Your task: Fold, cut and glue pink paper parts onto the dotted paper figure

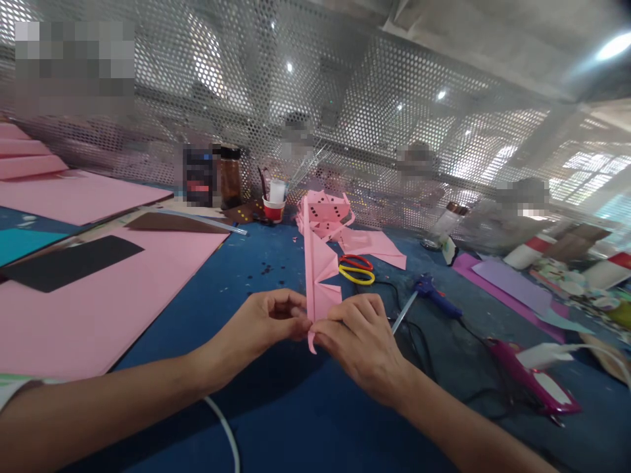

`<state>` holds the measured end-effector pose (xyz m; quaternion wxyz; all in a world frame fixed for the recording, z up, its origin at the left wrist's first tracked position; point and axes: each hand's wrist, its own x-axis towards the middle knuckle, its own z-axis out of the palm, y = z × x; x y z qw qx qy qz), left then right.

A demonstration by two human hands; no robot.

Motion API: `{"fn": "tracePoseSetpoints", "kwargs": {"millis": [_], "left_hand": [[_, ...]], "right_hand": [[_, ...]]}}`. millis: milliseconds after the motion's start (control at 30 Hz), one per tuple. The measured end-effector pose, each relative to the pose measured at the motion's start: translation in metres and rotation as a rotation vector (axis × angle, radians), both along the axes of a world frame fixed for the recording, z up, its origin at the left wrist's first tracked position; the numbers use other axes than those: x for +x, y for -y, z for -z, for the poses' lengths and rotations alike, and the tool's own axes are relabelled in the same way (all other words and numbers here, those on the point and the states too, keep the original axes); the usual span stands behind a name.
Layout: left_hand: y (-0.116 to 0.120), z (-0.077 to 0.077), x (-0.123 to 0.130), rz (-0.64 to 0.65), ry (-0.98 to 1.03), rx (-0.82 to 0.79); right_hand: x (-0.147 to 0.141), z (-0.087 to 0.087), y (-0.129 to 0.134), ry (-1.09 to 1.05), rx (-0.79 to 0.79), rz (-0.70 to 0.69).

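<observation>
"One strip of pink paper [321, 263]: where is it?"

"Over the blue tabletop [271, 414], between the two hands, with the scissors [355, 282] beyond it to the right."

"And the grip?"

"The left hand [276, 318] pinches its near end between thumb and fingers; the right hand [362, 338] pinches that end from the other side."

"Further right?"

"A blue glue gun [441, 301]."
</observation>
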<state>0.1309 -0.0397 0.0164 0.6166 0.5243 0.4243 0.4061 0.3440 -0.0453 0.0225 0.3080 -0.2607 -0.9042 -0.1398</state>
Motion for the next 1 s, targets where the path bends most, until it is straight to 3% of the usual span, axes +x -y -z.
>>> {"fn": "tracePoseSetpoints", "kwargs": {"millis": [533,800,1000], "left_hand": [[0.0034,0.0034,0.002,0.021,0.056,0.039],[0.0028,0.0039,-0.0018,0.016,0.125,-0.105],[0.0021,0.0008,-0.0018,-0.02,0.063,-0.113]], "right_hand": [[-0.003,0.0054,-0.0016,-0.048,-0.048,0.111],[-0.0033,0.0,-0.0009,-0.056,-0.068,0.071],[-0.0025,0.0037,0.0002,-0.016,-0.019,0.029]]}}
